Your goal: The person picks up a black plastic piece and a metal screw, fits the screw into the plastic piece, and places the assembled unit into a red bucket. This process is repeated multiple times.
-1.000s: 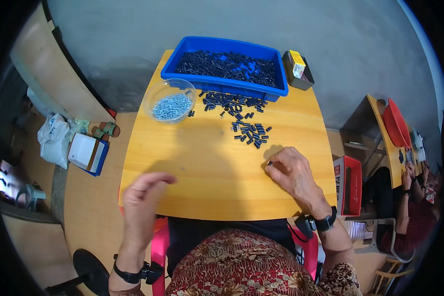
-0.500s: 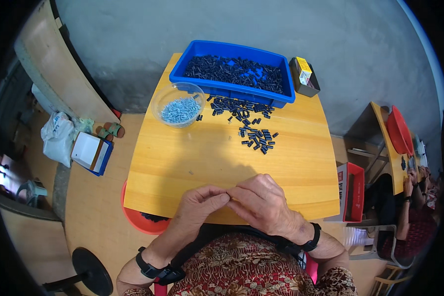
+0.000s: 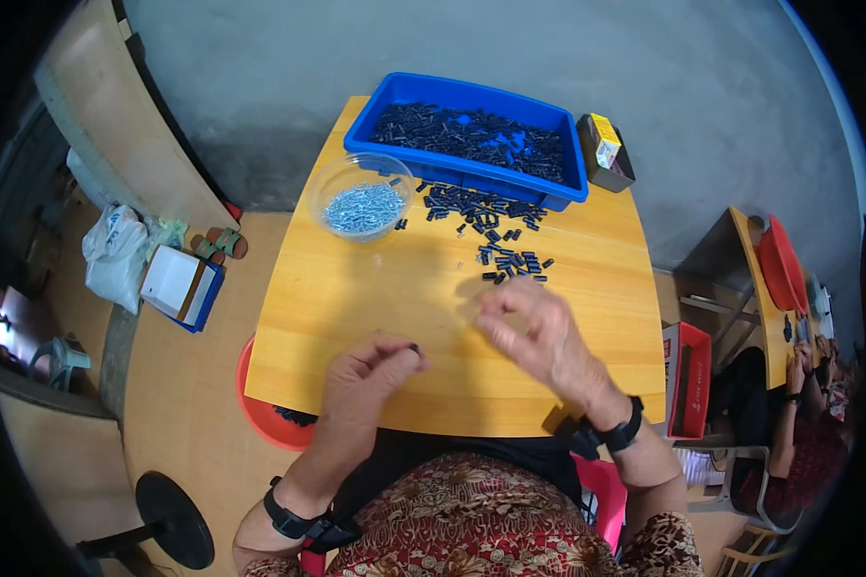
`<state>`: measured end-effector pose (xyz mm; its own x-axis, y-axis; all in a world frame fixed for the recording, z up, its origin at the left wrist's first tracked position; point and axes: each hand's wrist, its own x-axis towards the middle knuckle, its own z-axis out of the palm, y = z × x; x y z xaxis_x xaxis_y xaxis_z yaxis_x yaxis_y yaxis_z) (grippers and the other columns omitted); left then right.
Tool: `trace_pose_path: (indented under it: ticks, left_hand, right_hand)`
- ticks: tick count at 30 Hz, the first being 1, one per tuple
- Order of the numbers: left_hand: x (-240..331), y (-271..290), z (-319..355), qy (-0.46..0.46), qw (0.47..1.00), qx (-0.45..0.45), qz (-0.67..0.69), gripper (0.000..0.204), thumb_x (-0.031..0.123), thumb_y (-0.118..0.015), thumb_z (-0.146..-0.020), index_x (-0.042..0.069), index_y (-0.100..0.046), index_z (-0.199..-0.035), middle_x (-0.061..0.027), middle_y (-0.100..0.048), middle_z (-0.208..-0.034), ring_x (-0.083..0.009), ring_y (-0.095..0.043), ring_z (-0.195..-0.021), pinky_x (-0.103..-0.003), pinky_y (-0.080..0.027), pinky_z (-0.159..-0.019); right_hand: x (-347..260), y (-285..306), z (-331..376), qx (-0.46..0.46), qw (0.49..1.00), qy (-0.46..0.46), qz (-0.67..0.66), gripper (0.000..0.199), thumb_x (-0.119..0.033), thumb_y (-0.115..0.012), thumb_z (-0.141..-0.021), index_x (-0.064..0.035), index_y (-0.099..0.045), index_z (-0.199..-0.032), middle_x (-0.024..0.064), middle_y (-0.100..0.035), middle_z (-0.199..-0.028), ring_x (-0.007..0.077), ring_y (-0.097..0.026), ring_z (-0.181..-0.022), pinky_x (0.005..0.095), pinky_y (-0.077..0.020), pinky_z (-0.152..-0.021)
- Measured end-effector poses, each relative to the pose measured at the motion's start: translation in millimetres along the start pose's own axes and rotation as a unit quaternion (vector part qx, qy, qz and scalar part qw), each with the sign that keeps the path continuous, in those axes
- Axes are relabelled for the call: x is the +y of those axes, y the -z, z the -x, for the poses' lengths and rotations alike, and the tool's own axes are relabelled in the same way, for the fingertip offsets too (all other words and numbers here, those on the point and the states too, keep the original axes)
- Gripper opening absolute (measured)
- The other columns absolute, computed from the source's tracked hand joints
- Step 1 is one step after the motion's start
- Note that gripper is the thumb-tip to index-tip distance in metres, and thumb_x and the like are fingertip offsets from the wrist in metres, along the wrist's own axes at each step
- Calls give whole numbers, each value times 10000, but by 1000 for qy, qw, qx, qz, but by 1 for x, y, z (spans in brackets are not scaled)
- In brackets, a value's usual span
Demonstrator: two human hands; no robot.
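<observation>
Above the near part of the yellow wooden table [image 3: 308, 358], my left hand [image 3: 364, 380] is closed, with a small black plastic piece [image 3: 414, 349] pinched between thumb and fingertips. Farther right and forward, my right hand [image 3: 546, 338] hangs over the table with fingers bent and the thumb apart; nothing shows between them. Its fingertips are just short of a loose group of small black plastic pieces [image 3: 524, 263]. A larger pile of the same pieces [image 3: 481, 204] lies behind. To the left stands a clear round bowl [image 3: 315, 213] of small silvery screws [image 3: 364, 208].
A blue tub [image 3: 467, 173] of black pieces stands at the table's back, beside a dark box [image 3: 619, 173] holding a yellow carton [image 3: 603, 131]. A red basin [image 3: 269, 428] sits below the left edge. On the right, another person [image 3: 789, 452] works at a second table.
My hands have parted from where they met near the front edge. The right has gone forward toward the black pieces; the left has drawn slightly left, holding a black piece.
</observation>
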<state>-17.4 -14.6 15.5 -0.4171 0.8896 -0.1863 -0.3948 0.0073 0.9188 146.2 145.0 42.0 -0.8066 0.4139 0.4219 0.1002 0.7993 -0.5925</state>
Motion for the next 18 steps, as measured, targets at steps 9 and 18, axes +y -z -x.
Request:
trace_pose_path:
  ticks: [9, 18]
  left_hand:
    - [22, 30, -2, -83, 989, 96, 80, 118, 111, -589, -938, 22, -638, -999, -37, -652, -943, -129, -625, -913, -270, -473, -864]
    - [12, 39, -8, -75, 988, 95, 99, 132, 143, -609, -932, 54, -632, -1026, -19, -660, -949, -131, -647, -903, -274, -482, -846]
  right_hand:
    - [1, -56, -39, -68, 997, 19, 19, 129, -51, -685, -793, -9, -631, -902, 116, -605, -807, 293, -594, -789, 395, -487, -712]
    - [-5, -98, -50, -107, 993, 10, 51, 114, -128, -671, -784, -45, -616, -840, 117, -601, -827, 308, -597, -839, 401, -496, -724]
